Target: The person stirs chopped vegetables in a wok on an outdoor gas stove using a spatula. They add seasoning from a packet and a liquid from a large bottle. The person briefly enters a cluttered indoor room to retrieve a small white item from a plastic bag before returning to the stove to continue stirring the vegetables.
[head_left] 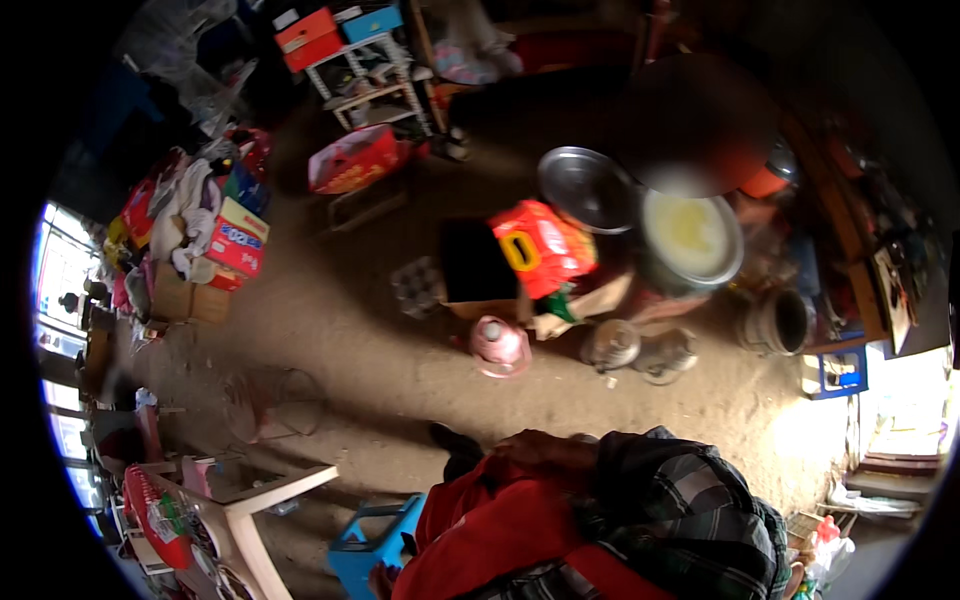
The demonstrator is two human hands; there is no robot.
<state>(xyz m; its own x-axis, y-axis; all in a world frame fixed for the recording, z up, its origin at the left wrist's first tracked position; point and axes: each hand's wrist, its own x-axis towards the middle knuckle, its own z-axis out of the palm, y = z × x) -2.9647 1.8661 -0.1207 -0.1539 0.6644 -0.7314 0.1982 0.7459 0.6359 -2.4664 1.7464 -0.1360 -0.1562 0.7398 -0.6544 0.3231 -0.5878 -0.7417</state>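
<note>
My right hand (pixel 525 445) lies at the lower middle, over the red cloth (pixel 500 525) covering my body, beside a dark plaid sleeve (pixel 680 500); its fingers are too indistinct to read. My left hand (pixel 382 578) shows partly at the bottom edge, beside a blue plastic stool (pixel 360 555), its fingers mostly hidden. I cannot make out anything held in either hand. A dark shoe (pixel 455 440) shows under me on the dirt-coloured floor.
Ahead are a pink kettle (pixel 498 345), two metal kettles (pixel 610 345), a red bag (pixel 540 250), a large pot (pixel 690 235) and a steel lid (pixel 585 190). Piled boxes and clothes (pixel 190 215) stand left, a pale wooden frame (pixel 270 490) lower left, a blue crate (pixel 840 372) right.
</note>
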